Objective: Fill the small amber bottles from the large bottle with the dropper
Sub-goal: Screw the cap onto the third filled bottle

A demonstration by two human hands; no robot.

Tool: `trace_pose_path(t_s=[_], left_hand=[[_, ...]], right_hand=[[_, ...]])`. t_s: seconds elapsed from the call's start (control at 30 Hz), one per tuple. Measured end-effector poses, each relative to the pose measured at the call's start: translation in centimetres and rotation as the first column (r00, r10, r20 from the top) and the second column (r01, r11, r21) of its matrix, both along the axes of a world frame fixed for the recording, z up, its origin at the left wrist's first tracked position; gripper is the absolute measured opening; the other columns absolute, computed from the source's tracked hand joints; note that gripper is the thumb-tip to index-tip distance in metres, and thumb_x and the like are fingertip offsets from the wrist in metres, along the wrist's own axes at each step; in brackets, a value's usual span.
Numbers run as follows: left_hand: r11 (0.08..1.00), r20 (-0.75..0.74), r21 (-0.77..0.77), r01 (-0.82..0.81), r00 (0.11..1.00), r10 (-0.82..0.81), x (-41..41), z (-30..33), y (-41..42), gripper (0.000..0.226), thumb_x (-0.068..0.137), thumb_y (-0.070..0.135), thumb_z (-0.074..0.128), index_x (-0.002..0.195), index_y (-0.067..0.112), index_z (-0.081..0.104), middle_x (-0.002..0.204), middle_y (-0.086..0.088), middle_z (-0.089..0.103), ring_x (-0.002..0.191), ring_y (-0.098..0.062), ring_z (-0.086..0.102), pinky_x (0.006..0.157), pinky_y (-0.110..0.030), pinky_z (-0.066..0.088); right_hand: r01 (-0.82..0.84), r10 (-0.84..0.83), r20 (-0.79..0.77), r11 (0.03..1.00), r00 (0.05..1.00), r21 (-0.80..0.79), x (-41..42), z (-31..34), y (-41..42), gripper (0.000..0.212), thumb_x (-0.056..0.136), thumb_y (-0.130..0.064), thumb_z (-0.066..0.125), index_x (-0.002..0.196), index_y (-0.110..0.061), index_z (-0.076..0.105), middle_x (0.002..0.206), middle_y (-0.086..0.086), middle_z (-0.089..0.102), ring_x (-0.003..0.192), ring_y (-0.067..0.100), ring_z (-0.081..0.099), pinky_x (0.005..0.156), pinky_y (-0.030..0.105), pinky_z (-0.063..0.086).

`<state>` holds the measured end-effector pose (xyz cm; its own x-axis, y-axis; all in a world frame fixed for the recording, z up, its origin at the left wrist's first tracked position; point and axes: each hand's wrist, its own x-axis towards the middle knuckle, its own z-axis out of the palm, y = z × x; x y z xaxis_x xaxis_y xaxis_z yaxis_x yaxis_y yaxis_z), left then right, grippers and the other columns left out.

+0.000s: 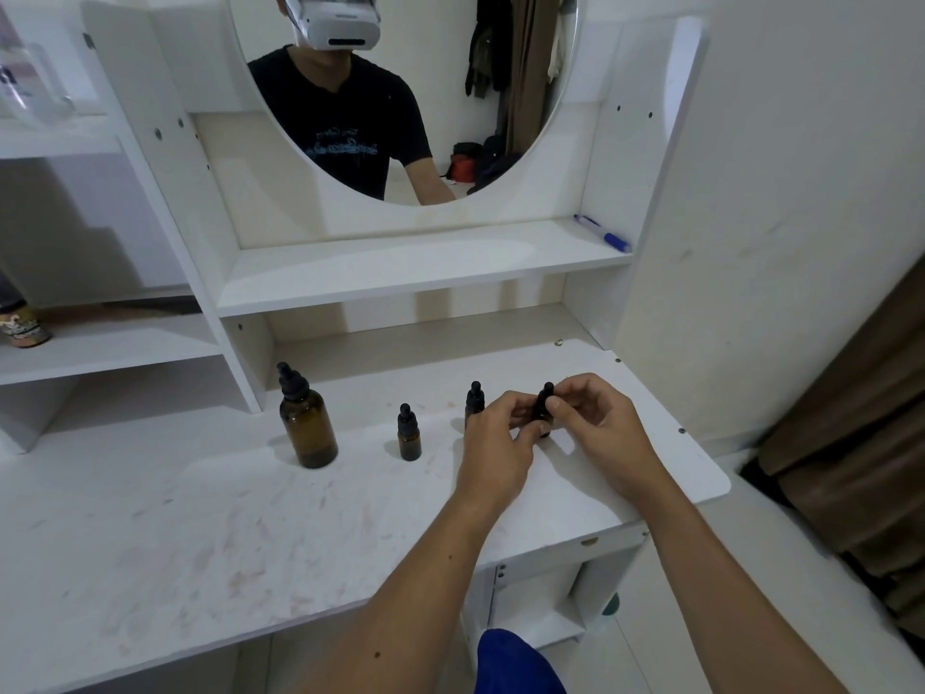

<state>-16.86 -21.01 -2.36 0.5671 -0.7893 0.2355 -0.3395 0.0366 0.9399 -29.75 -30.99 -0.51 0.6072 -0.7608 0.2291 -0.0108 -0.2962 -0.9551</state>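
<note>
White laminate bench (210,533), stained with faint reddish smears, set under a round mirror (400,92) and a shelf carrying a blue-capped marker (603,233).

Large amber glass bottle with black dropper cap (306,419) stands upright at left-centre, capped and untouched. To its right, well apart, a small amber bottle with black dropper top (409,434), also upright. A second small amber bottle (474,399) stands just behind the left hand, partly hidden.

Third small amber bottle (543,410) sits between both hands at right. Left hand (495,438) has fingers curled round its body, apparently steadying it against the bench. Right hand (595,418) pinches the black dropper cap between thumb and fingers (grip suits twisting the cap off, though direction cannot be read from one frame).

Judgement: an early step, opening a small bottle. Liquid levels not discernible.
</note>
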Motion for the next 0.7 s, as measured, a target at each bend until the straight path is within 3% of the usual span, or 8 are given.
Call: trace_pose_path(t_s=[0.13, 0.33, 0.6, 0.7], left_hand=[[1.000, 0.016, 0.005, -0.012, 1.000, 0.012, 0.0, 0.0, 0.0, 0.021, 0.094, 0.008, 0.071, 0.114, 0.015, 0.071, 0.102, 0.009, 0.077, 0.099, 0.000, 0.071, 0.095, -0.026, 0.058], [0.999, 0.072, 0.018, -0.048, 0.996, 0.046, -0.3, 0.0, -0.2, 0.021, 0.095, 0.010, 0.072, 0.115, 0.016, 0.069, 0.104, 0.009, 0.075, 0.100, 0.000, 0.070, 0.093, -0.021, 0.057], [0.994, 0.100, 0.035, -0.105, 0.990, 0.101, -0.9, 0.3, -0.3, 0.018, 0.097, 0.012, 0.070, 0.114, 0.017, 0.068, 0.102, 0.009, 0.074, 0.098, -0.001, 0.069, 0.087, -0.013, 0.053], [0.991, 0.119, 0.043, -0.125, 0.986, 0.119, -1.0, 0.3, -0.3, 0.016, 0.098, 0.012, 0.068, 0.113, 0.018, 0.067, 0.102, 0.007, 0.075, 0.099, -0.003, 0.069, 0.089, -0.016, 0.054]], right_hand=[[-0.023, 0.019, -0.028, 0.993, 0.999, -0.117, -0.1, 0.2, 0.2, 0.026, 0.105, -0.012, 0.064, 0.126, -0.021, 0.076, 0.112, -0.001, 0.075, 0.107, 0.011, 0.072, 0.098, 0.024, 0.056], [0.065, -0.079, -0.073, 0.982, 0.994, -0.178, 0.4, -0.4, 0.2, 0.016, 0.101, -0.012, 0.071, 0.115, -0.015, 0.076, 0.109, -0.006, 0.077, 0.104, 0.010, 0.074, 0.095, 0.032, 0.059], [0.134, -0.154, -0.080, 0.969, 0.985, -0.207, 0.9, -0.5, 0.4, 0.011, 0.097, -0.015, 0.075, 0.108, -0.016, 0.073, 0.103, -0.007, 0.079, 0.095, 0.003, 0.074, 0.086, 0.017, 0.058], [0.146, -0.166, -0.077, 0.965, 0.983, -0.216, 1.1, -0.4, 0.4, 0.011, 0.097, -0.015, 0.076, 0.108, -0.016, 0.073, 0.103, -0.008, 0.079, 0.095, 0.001, 0.074, 0.085, 0.013, 0.056]])
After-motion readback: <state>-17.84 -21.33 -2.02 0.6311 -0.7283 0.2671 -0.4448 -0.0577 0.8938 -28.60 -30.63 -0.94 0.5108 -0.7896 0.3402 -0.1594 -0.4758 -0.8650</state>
